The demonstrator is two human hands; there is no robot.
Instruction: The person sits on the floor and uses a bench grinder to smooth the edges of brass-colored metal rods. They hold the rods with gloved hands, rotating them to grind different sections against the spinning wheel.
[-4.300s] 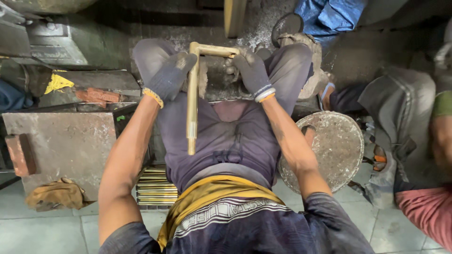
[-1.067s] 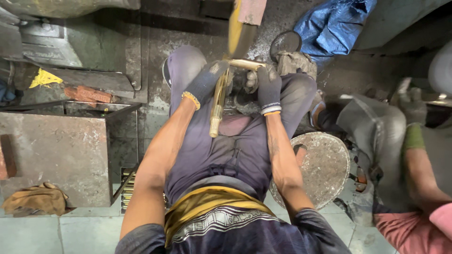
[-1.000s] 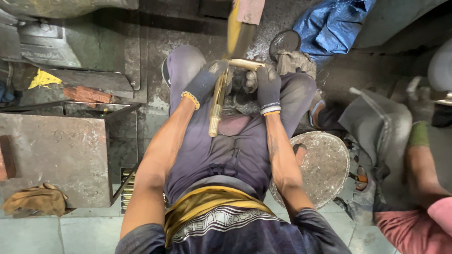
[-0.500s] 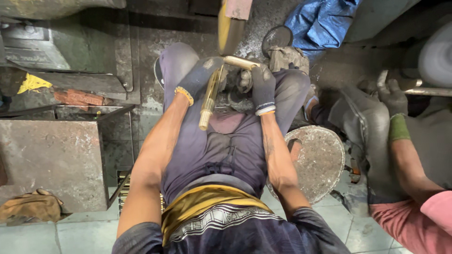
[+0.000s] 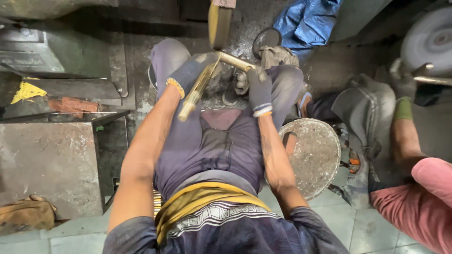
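Note:
I sit with my knees apart and hold an L-shaped brass bar (image 5: 200, 87) in both gloved hands. My left hand (image 5: 188, 73) grips the bar near its bend, with the long arm slanting down toward my lap. My right hand (image 5: 258, 89) is closed on the end of the short arm. The bend of the bar sits just under a spinning yellowish polishing wheel (image 5: 219, 23) at the top of the view. Whether bar and wheel touch is unclear.
A round dusty metal stool (image 5: 315, 155) stands at my right thigh. Another person (image 5: 414, 188) in a pink sleeve works at the right by a grey wheel (image 5: 431, 40). A steel block (image 5: 47, 164), a brown rag (image 5: 26, 214) and stacked brass rods (image 5: 154, 204) lie left.
Over the frames I lifted the bar from my lap up to the wheel and tilted its long arm. In the last second only the view shifted slightly; the person at right moved their arm.

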